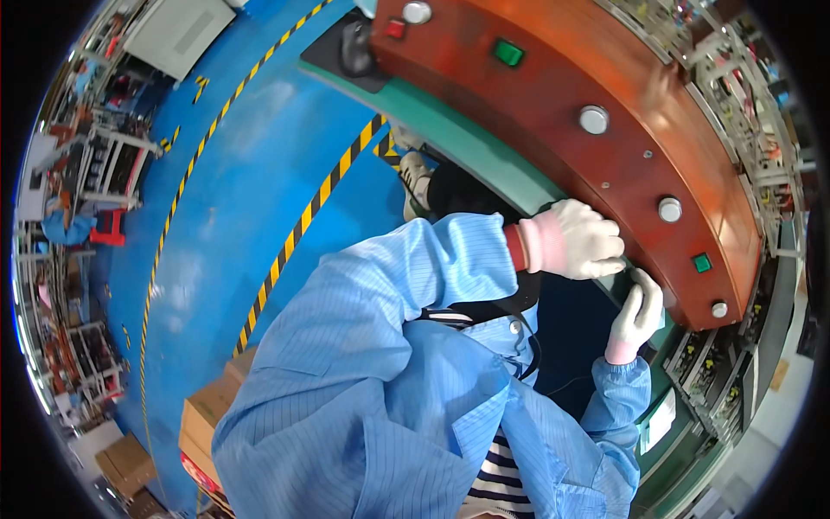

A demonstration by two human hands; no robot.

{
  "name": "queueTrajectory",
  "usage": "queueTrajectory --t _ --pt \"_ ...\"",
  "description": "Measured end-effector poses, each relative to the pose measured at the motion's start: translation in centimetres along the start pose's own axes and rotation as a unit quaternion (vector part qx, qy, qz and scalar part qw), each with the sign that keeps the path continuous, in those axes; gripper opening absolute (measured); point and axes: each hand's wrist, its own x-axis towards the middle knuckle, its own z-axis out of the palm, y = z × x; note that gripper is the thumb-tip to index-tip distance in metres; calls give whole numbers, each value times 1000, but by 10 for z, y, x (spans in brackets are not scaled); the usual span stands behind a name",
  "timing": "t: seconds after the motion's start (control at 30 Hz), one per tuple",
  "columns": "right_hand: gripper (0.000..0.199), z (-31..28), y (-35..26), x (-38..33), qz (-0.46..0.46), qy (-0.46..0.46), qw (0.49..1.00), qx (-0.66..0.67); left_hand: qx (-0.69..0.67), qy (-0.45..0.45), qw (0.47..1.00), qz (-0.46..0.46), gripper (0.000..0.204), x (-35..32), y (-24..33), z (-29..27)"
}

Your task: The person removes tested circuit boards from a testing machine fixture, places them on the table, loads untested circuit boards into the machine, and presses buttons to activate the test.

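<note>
In the head view, the gloved left hand is curled nearly closed, the right hand half-bent; whether either grips the small dark piece between them, beside the red-brown button console, I cannot tell. The cardboard box's contents are hidden.

The console is reddish brown, its round knobs silvery white, its square buttons green and red, and the bench edge along its near side is muted green. Just beside the console, the left hand and right hand wear white gloves with pink cuffs, below a light blue, finely pinstriped jacket over a black-and-white striped shirt. Left of the console, the floor is bright blue, crossed by yellow-and-black striped tape.
</note>
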Motion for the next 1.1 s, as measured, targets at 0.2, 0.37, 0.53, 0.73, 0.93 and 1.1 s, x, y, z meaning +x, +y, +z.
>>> queueTrajectory --t 0.2,0.37,0.53,0.73,0.93,1.1 --pt "24 -1 -2 -2 102 1 991 91 3 -37 999 -15 27 -1 3 -1" --pt "24 -4 -8 7 88 -20 991 103 0 -27 1000 -3 27 -1 4 0" --pt "24 -1 -9 16 77 -48 989 117 -7 -27 1000 -4 26 -2 3 -1" --pt "24 0 -8 17 -7 -91 994 66 -4 -37 999 -22 25 -3 6 -6" --pt "25 -2 -9 20 -43 -65 995 60 -5 -49 999 -11 19 0 10 -7" --pt "25 1 -12 23 -46 -72 995 49 -39 -48 998 -13 16 3 10 -12"
